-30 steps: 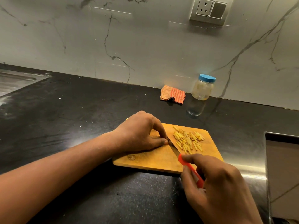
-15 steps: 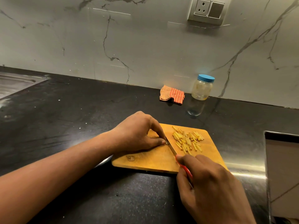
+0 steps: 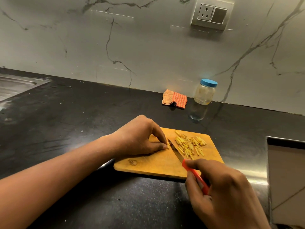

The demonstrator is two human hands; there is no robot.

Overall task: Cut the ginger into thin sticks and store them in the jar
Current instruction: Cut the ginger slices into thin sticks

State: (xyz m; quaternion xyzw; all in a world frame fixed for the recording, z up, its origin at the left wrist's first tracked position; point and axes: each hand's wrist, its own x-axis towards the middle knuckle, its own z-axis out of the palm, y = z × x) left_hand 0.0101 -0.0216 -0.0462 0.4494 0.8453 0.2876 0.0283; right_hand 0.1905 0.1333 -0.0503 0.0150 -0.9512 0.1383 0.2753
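Observation:
A wooden cutting board (image 3: 156,167) lies on the black counter. On its right half sits a pile of thin yellow ginger sticks (image 3: 189,144). My left hand (image 3: 140,138) pinches a small piece of ginger on the board, mostly hidden under the fingertips. My right hand (image 3: 222,192) grips the red handle of a knife (image 3: 178,154), whose blade lies between the left fingertips and the pile. A clear jar (image 3: 204,92) with a blue lid stands shut by the back wall.
A folded orange checked cloth (image 3: 175,100) lies left of the jar. A steel sink edge (image 3: 14,85) shows at far left. A pale panel (image 3: 287,179) stands at the right edge. A wall socket (image 3: 212,14) sits above.
The knife has drawn back towards me and the blade now sits just right of the left fingertips. The left hand stays in place on the board.

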